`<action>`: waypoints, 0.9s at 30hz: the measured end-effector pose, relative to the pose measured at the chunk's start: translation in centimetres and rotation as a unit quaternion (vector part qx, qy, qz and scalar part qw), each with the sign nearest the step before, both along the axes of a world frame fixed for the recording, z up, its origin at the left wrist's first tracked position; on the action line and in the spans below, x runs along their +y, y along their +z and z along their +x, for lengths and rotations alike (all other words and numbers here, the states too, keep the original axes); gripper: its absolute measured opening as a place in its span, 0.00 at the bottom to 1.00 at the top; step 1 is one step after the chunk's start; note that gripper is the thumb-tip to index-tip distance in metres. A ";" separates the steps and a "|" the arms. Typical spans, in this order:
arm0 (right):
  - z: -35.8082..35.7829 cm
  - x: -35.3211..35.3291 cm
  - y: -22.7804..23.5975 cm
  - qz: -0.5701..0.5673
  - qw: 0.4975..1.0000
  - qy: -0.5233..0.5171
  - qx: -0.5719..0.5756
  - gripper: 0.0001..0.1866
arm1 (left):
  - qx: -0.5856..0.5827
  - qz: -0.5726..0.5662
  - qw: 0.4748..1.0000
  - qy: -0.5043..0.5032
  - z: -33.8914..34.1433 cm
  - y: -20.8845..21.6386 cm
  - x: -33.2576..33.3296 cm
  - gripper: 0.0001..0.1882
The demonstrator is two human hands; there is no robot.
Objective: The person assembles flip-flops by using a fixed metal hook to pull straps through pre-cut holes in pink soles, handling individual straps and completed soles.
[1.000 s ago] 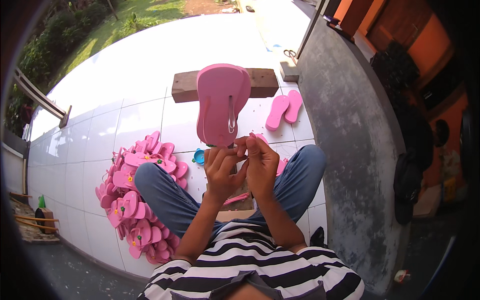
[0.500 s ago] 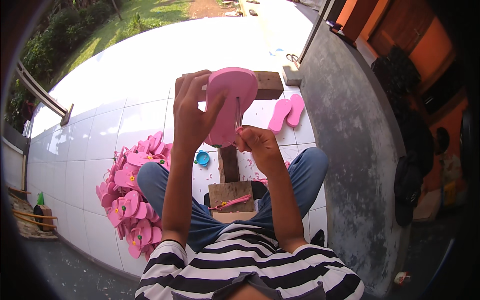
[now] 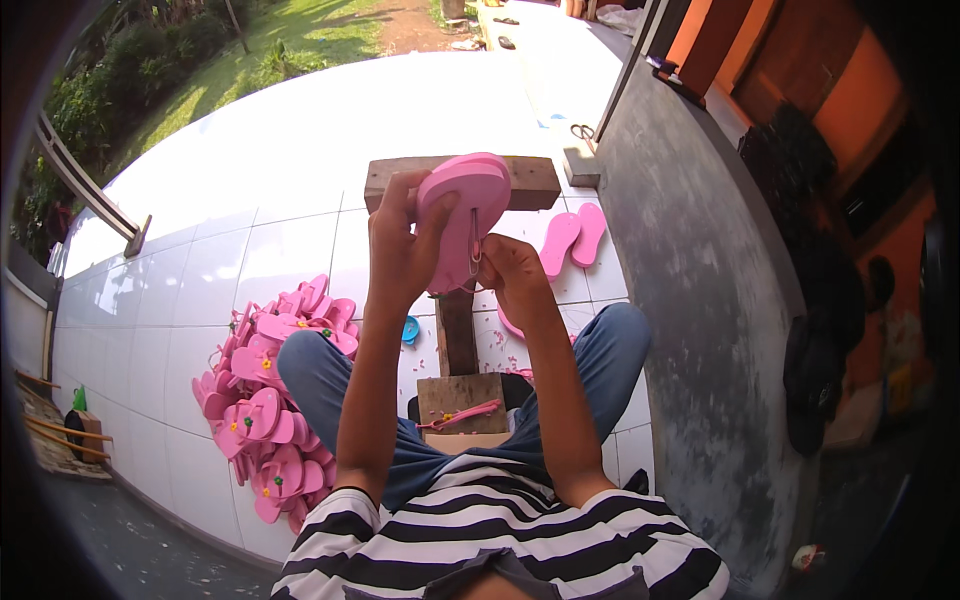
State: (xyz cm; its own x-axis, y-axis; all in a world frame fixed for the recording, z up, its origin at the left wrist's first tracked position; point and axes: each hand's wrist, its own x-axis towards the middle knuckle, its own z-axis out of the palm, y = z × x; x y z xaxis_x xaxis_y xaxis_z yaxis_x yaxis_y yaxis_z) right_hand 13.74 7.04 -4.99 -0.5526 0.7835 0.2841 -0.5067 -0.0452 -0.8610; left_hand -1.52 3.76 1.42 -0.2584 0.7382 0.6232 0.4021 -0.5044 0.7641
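Note:
My left hand [image 3: 402,240] grips a pink flip-flop [image 3: 457,215] by its left side, thumb across the face turned to me. A second pink layer shows behind its top edge. Against that face lies a thin metal tool [image 3: 475,228], slim like bent wire, with a bit of pink at its lower part. The fingers of my right hand [image 3: 512,268] are pinched at the tool's lower end; the fingertips are partly hidden. Under the flip-flop's lower end a strap with a green bit is partly visible.
A wooden stand with a crossbeam [image 3: 530,182] rises between my knees; pink straps [image 3: 468,412] lie on its near block [image 3: 440,393]. Left is a heap of pink flip-flops [image 3: 265,410]. Two pink soles [image 3: 560,243], a blue dish [image 3: 410,330] and scissors [image 3: 582,133] are farther off.
Both hands and the flip-flop have come down a little and nearer to me. The right hand has shifted up along the flip-flop's face, and less of the metal tool shows above it.

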 end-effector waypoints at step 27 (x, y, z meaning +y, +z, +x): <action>-1.2 -5.1 3.4 0.027 0.988 -0.153 0.005 0.23 | -0.176 0.032 0.984 -0.011 4.1 -1.3 -4.2 0.10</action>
State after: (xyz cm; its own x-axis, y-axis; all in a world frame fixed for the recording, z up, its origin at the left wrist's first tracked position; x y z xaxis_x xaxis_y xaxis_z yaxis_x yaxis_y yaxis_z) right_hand 12.50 1.89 -1.60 -0.2884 0.8969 0.3353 -0.4983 0.1584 -0.8524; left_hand 2.54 -0.45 0.16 -0.4512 0.7083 0.5429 0.1057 -0.5617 0.8206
